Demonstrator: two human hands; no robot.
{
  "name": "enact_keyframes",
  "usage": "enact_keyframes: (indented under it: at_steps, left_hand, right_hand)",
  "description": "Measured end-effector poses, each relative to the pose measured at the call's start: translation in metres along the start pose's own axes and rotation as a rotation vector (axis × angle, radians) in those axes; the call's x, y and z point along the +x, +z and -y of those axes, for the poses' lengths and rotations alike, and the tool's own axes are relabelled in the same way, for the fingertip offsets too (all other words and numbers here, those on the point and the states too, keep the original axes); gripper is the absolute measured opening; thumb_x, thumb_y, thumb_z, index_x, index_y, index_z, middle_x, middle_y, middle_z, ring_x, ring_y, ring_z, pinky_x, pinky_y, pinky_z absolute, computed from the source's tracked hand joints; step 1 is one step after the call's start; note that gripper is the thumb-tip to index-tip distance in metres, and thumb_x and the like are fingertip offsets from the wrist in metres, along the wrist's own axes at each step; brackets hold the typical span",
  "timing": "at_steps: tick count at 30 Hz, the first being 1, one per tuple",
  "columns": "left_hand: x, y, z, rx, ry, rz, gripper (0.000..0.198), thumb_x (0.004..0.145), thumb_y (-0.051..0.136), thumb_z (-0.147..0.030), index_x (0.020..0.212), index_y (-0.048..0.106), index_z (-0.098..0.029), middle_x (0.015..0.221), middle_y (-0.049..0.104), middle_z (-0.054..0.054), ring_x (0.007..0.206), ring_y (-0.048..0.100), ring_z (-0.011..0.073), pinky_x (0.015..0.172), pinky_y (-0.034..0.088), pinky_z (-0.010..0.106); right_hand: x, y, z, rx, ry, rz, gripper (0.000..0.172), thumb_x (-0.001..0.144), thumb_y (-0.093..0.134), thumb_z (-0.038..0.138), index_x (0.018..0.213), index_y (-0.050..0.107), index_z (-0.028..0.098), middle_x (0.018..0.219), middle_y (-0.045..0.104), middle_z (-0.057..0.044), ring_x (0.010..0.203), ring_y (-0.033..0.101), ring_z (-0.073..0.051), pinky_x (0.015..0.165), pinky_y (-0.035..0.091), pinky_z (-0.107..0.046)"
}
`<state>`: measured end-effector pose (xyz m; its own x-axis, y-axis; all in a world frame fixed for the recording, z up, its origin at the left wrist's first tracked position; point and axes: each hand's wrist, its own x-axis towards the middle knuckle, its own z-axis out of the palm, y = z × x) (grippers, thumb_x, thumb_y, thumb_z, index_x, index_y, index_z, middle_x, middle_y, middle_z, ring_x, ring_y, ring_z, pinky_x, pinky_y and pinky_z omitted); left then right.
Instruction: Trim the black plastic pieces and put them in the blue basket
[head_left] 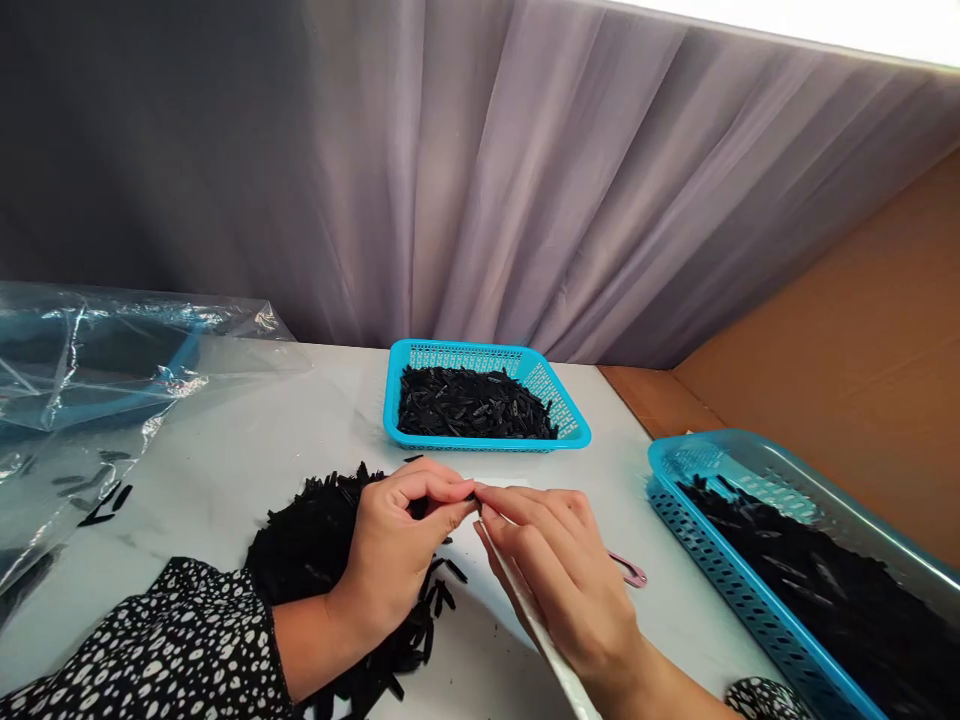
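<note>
My left hand [397, 540] is closed in a pinch, thumb and forefinger on the end of a small dark strip [471, 497]. Fingertip to fingertip with it, my right hand [555, 560] is closed around a long, thin white strip [551, 650] that slants down toward me. The tip of the white strip meets the small dark piece, but the fingers hide how they join. Under and beside my left wrist lies a heap of small black strips [315, 530]. A pink snap hair clip [630, 570] shows just right of my right hand.
A blue perforated basket [487, 443] of black strips stands at the back. Another blue basket [750, 610], also holding black strips, is at the right beside a cardboard panel [847, 330]. Clear plastic [150, 380] covers the left side. A grey curtain [465, 180] hangs behind the white table [337, 400].
</note>
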<state>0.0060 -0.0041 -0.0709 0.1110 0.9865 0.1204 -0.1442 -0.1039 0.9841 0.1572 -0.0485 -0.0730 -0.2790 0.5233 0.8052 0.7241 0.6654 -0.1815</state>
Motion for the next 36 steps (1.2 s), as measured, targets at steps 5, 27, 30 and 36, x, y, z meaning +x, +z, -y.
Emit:
enact_keyframes:
  at_steps: [5,27,30,36]
  left_hand:
    - [-0.002,0.001,-0.001,0.009,0.02,-0.003,0.009,0.067,0.081,-0.015,0.062,0.076,-0.02,0.072,0.072,0.003,0.07,0.065,0.0175,0.066,0.053,0.027]
    - [0.001,0.0,0.001,-0.039,-0.05,0.013,0.007,0.065,0.084,-0.017,0.065,0.077,-0.021,0.072,0.074,0.002,0.073,0.066,0.0181,0.072,0.053,0.028]
    - [0.0,0.0,-0.001,-0.033,-0.037,0.02,0.007,0.065,0.083,-0.016,0.065,0.078,-0.021,0.072,0.074,0.003,0.073,0.067,0.0184,0.071,0.053,0.028]
    - [0.001,0.0,-0.001,-0.012,-0.017,0.015,0.007,0.066,0.082,-0.016,0.065,0.078,-0.022,0.073,0.074,0.003,0.073,0.067,0.0187,0.07,0.054,0.028]
  right_hand:
    - [0.001,-0.001,-0.001,-0.091,-0.049,-0.007,0.015,0.093,0.052,0.005,0.098,0.064,0.014,0.098,0.078,-0.017,0.085,0.072,-0.026,0.069,0.045,-0.037]
    - [-0.002,0.001,-0.009,0.226,0.122,-0.11,0.018,0.087,0.064,0.006,0.095,0.065,0.022,0.092,0.078,-0.008,0.08,0.072,-0.023,0.07,0.054,-0.037]
    - [-0.004,0.003,-0.011,0.214,0.105,-0.103,0.017,0.088,0.063,0.007,0.096,0.064,0.022,0.093,0.078,-0.009,0.082,0.072,-0.023,0.07,0.053,-0.038]
    - [-0.005,0.003,-0.013,0.133,0.035,-0.078,0.014,0.092,0.06,0.01,0.1,0.065,0.02,0.096,0.079,-0.009,0.082,0.072,-0.023,0.07,0.05,-0.038]
